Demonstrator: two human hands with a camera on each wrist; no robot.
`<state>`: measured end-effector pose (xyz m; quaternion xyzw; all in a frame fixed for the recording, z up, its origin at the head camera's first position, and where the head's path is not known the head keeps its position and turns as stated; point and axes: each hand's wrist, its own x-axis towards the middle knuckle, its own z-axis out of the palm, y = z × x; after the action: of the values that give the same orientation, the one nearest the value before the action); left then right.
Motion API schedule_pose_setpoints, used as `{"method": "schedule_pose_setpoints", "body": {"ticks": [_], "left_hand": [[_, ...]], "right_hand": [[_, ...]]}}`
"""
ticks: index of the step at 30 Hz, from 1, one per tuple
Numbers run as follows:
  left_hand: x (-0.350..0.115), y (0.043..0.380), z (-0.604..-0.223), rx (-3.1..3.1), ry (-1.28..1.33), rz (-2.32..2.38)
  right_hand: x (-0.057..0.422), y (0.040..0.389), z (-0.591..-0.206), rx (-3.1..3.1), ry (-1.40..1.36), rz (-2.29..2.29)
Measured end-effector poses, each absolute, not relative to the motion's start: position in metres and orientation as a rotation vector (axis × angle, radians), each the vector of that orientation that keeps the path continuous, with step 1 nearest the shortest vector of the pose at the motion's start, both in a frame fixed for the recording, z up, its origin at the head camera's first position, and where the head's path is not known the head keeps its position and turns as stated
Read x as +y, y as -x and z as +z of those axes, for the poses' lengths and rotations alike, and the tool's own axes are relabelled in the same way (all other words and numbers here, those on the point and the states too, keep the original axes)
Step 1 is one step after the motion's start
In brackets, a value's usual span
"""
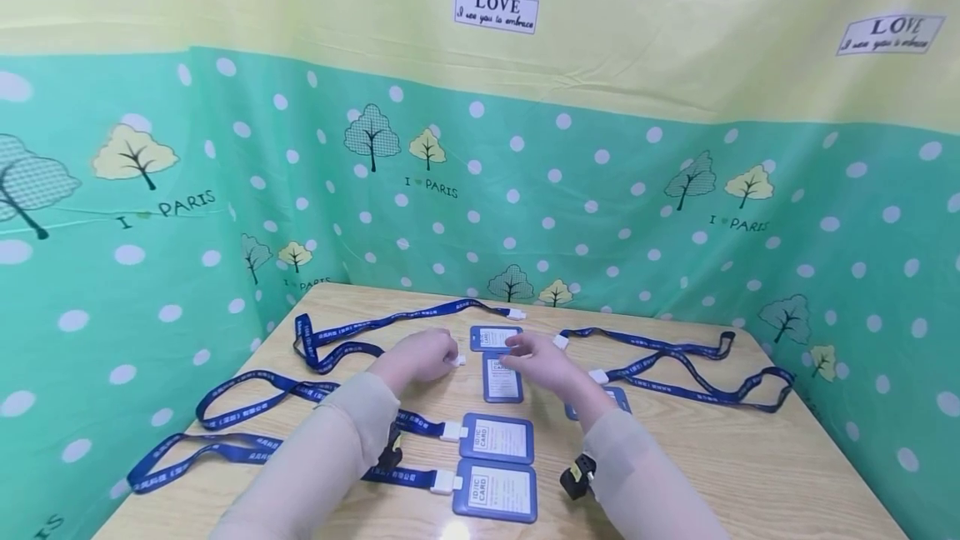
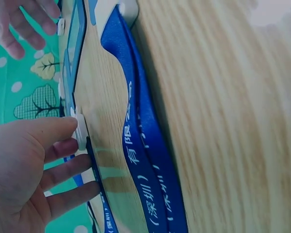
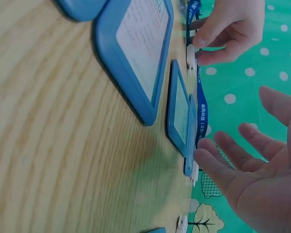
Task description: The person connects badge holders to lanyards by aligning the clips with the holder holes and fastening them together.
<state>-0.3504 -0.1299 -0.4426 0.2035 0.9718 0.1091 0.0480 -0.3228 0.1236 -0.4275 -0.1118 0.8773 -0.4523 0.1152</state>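
Note:
My left hand [image 1: 423, 355] pinches a white plastic clip [image 2: 80, 131] between thumb and index finger, low over the table, and a blue lanyard [image 2: 105, 206] runs from that clip. My right hand [image 1: 536, 357] holds nothing. Its fingers, apart and lightly bent, hover beside and partly over an upright blue-framed ID card holder [image 1: 502, 386]. Just beyond lies another card holder [image 1: 483, 340], turned sideways, its right end near my right fingertips. In the right wrist view, that palm [image 3: 269, 184] is spread and the left hand [image 3: 235, 31] is at the clip.
Two ID card holders with lanyards, one farther [image 1: 517, 438] and one nearer [image 1: 517, 492], lie in front. My right forearm partly covers another holder [image 1: 618, 398]. Lanyards spread right [image 1: 697, 394] and back left [image 1: 405, 315]. A patterned curtain [image 1: 570, 215] hangs behind the wooden table [image 1: 750, 473].

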Motion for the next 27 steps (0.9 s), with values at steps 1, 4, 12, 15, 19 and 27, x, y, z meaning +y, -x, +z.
{"method": "schedule_pose_setpoints", "body": {"ticks": [1,4,12,15,19,27], "left_hand": [[-0.13,0.349,-0.442,2.965,-0.629,0.325],[-0.132,0.344,-0.441,2.964,-0.648,0.324],[-0.134,0.337,-0.442,2.984,-0.65,0.296],[-0.134,0.336,-0.441,2.992,-0.641,0.328],[-0.133,0.334,-0.44,3.0,-0.602,0.378],[-0.131,0.335,-0.444,2.987,-0.534,0.435]], "right_hand": [[0.123,0.322,-0.427,2.57,0.339,-1.316],[0.123,0.318,-0.427,2.564,0.373,-1.298],[0.123,0.314,-0.428,2.583,0.375,-1.234],[0.123,0.314,-0.427,2.591,0.385,-1.242],[0.122,0.314,-0.426,2.595,0.405,-1.257],[0.117,0.313,-0.426,2.55,0.424,-1.278]]}}
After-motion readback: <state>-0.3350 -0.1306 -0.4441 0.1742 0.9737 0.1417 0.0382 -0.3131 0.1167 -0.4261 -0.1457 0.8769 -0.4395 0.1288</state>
